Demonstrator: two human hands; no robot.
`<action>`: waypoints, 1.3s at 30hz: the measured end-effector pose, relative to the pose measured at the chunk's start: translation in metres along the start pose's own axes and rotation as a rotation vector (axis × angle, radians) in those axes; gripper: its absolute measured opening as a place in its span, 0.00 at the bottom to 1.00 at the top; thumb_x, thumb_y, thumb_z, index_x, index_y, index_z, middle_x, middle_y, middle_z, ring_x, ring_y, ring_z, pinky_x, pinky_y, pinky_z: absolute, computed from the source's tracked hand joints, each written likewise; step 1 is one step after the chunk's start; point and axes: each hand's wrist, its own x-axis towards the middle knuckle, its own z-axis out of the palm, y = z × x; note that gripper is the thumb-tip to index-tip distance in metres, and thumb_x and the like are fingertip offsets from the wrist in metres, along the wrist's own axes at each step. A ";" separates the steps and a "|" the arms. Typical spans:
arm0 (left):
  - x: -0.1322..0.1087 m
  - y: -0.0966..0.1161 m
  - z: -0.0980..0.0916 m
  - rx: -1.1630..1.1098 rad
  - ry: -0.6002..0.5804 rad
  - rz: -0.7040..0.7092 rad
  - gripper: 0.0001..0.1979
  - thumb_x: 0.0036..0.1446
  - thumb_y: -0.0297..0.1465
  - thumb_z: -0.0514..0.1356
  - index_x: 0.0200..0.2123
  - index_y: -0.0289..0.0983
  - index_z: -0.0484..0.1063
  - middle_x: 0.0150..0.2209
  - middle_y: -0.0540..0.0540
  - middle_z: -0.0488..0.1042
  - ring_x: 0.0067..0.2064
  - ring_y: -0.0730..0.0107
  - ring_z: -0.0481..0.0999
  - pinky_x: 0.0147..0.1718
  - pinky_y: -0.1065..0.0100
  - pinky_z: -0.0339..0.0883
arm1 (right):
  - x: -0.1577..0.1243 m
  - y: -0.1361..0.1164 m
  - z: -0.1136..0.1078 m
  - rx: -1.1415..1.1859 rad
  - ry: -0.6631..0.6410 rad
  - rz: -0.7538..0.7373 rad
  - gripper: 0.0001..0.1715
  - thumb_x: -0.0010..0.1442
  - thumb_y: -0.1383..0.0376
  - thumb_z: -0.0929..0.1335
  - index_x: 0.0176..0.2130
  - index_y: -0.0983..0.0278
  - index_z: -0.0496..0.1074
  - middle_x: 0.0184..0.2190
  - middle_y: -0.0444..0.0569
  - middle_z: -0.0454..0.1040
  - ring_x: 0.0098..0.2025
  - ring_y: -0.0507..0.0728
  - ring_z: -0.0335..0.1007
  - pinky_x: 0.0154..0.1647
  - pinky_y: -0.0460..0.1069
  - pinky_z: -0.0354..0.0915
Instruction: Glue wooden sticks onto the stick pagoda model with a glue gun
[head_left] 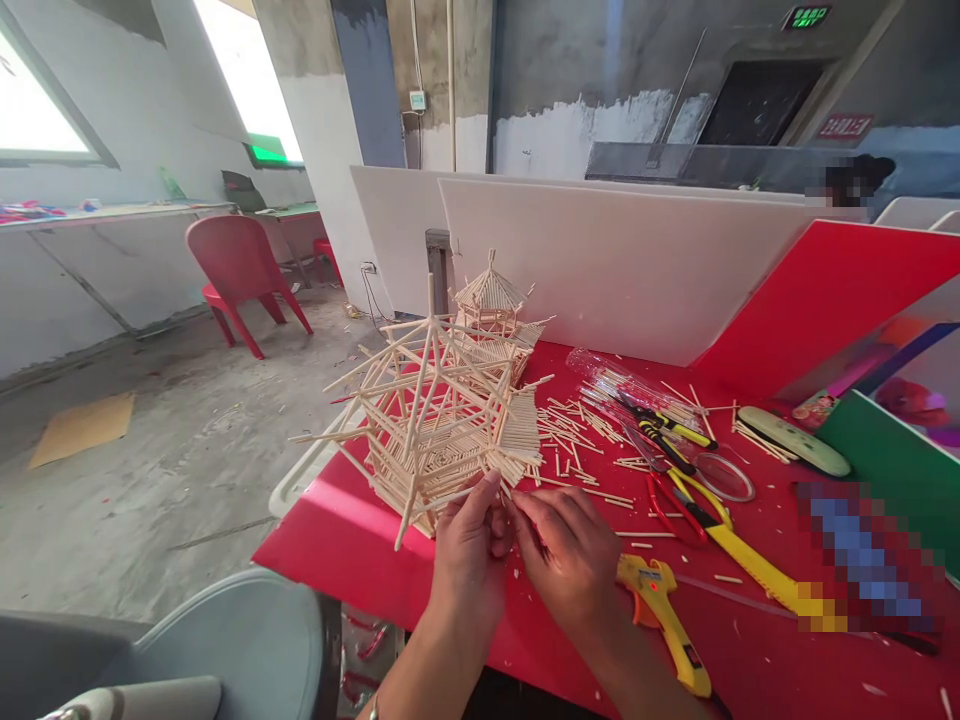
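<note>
The counter (pixel 337 540) is bright red. The stick model (pixel 450 460) is pale tan, the pavilion roof (pixel 491 290) striped. The glue gun (pixel 673 625) is yellow with an orange trigger (pixel 642 606).

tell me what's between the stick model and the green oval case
In the head view, loose sticks and a tool with black-and-yellow handles lie between the stick model and the green oval case, with a clear plastic bag.
</note>
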 end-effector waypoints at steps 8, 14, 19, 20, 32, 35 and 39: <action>0.003 -0.001 0.004 -0.012 0.040 0.020 0.21 0.33 0.33 0.75 0.22 0.38 0.63 0.11 0.58 0.61 0.14 0.84 0.55 0.12 0.78 0.43 | 0.001 0.000 0.002 -0.021 0.001 -0.021 0.10 0.61 0.72 0.69 0.43 0.62 0.74 0.34 0.48 0.79 0.35 0.54 0.73 0.40 0.50 0.69; 0.001 -0.002 0.007 0.021 0.063 0.020 0.21 0.35 0.35 0.74 0.23 0.38 0.63 0.11 0.59 0.59 0.13 0.84 0.54 0.13 0.78 0.42 | 0.001 0.003 0.003 -0.006 0.009 -0.021 0.10 0.60 0.72 0.69 0.43 0.62 0.73 0.34 0.47 0.79 0.36 0.54 0.73 0.41 0.50 0.69; 0.002 -0.001 0.008 0.044 0.063 0.037 0.22 0.36 0.35 0.74 0.25 0.38 0.63 0.12 0.60 0.59 0.13 0.84 0.55 0.13 0.78 0.41 | 0.001 0.004 0.004 0.005 0.018 -0.026 0.10 0.60 0.73 0.70 0.43 0.63 0.73 0.34 0.47 0.79 0.36 0.54 0.73 0.42 0.50 0.68; 0.002 0.000 0.008 0.042 0.068 0.038 0.22 0.36 0.35 0.74 0.25 0.38 0.62 0.12 0.60 0.59 0.14 0.84 0.55 0.13 0.79 0.41 | 0.001 0.004 0.004 0.005 0.020 -0.029 0.10 0.60 0.73 0.70 0.42 0.63 0.73 0.34 0.47 0.79 0.36 0.54 0.73 0.42 0.50 0.68; 0.003 -0.001 0.009 0.024 0.105 0.076 0.22 0.34 0.34 0.75 0.25 0.38 0.63 0.13 0.60 0.58 0.14 0.83 0.54 0.11 0.80 0.41 | 0.007 0.003 0.004 0.009 0.057 -0.028 0.07 0.61 0.71 0.69 0.41 0.62 0.74 0.32 0.47 0.79 0.35 0.53 0.73 0.41 0.49 0.68; 0.002 0.000 0.010 0.021 0.116 0.057 0.21 0.35 0.34 0.74 0.24 0.38 0.63 0.13 0.59 0.59 0.14 0.83 0.54 0.11 0.79 0.42 | 0.007 0.003 0.004 0.012 0.056 -0.033 0.07 0.61 0.71 0.69 0.40 0.63 0.74 0.32 0.47 0.79 0.34 0.53 0.72 0.40 0.49 0.68; 0.001 0.001 0.011 0.006 0.122 0.047 0.18 0.37 0.32 0.71 0.22 0.38 0.62 0.13 0.58 0.59 0.14 0.83 0.56 0.11 0.78 0.42 | 0.007 0.003 0.005 0.014 0.056 -0.038 0.08 0.60 0.72 0.70 0.41 0.63 0.73 0.32 0.47 0.79 0.35 0.53 0.72 0.40 0.49 0.68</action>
